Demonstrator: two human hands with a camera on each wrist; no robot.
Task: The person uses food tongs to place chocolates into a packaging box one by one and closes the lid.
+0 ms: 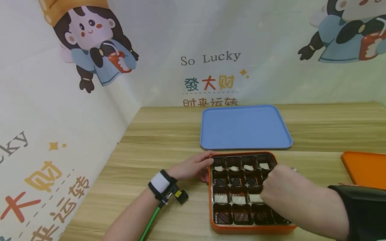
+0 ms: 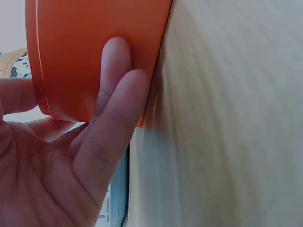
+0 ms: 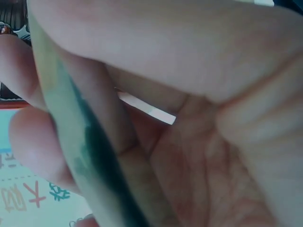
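Observation:
An orange chocolate box (image 1: 253, 230) lies on the table, its dark divided insert holding brown chocolates (image 1: 241, 214) and white-topped ones (image 1: 221, 198). At its back left corner my left hand (image 1: 190, 167) holds the wall, thumb over the rim. The left wrist view shows the fingers (image 2: 111, 111) laid against the outer side. My right hand (image 1: 280, 187) is over the box's right side, hiding several compartments. Between thumb and fingers it grips a long, pale thing with a dark green patch (image 3: 80, 123), blurred in the right wrist view; its kind is unclear.
A blue tray (image 1: 245, 129) lies behind the box. To the right, an orange tray (image 1: 365, 169) is partly covered by the right forearm. A printed cloth backdrop (image 1: 159, 50) hangs behind the wooden table (image 1: 153, 144). A green cable (image 1: 150, 224) runs from the left wrist camera.

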